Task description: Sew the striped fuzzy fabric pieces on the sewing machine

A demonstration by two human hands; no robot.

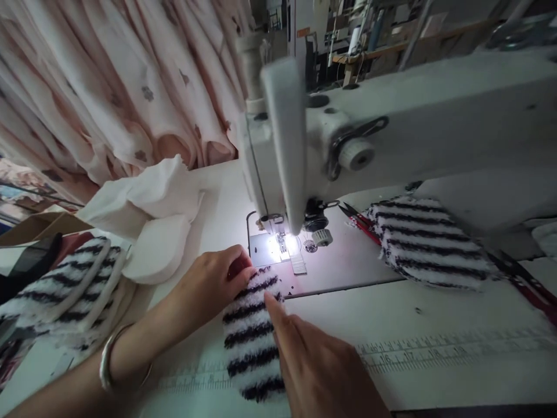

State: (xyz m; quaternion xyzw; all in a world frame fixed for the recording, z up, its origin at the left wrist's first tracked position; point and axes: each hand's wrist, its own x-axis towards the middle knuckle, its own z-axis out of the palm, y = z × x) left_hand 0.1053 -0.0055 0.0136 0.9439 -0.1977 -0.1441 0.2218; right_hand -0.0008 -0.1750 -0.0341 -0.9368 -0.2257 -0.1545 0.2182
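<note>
Just in front of the sewing machine (391,133) needle, a striped fuzzy piece (252,337) lies flat on the table (435,348), long axis pointing from the person toward the lit presser foot (281,241), far end just short of it. Left hand (213,284) rests on the piece's far-left corner, fingers curled down, pressing. Right hand (322,366) lies on its right edge, index finger extended flat, other fingers hidden. More striped pieces (430,244) sit well apart to the right.

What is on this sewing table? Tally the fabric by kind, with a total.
Striped fuzzy piece under the left hand and right hand: 1
Striped fuzzy stacks: 2
White fabric heaps: 1
Total: 4
</note>
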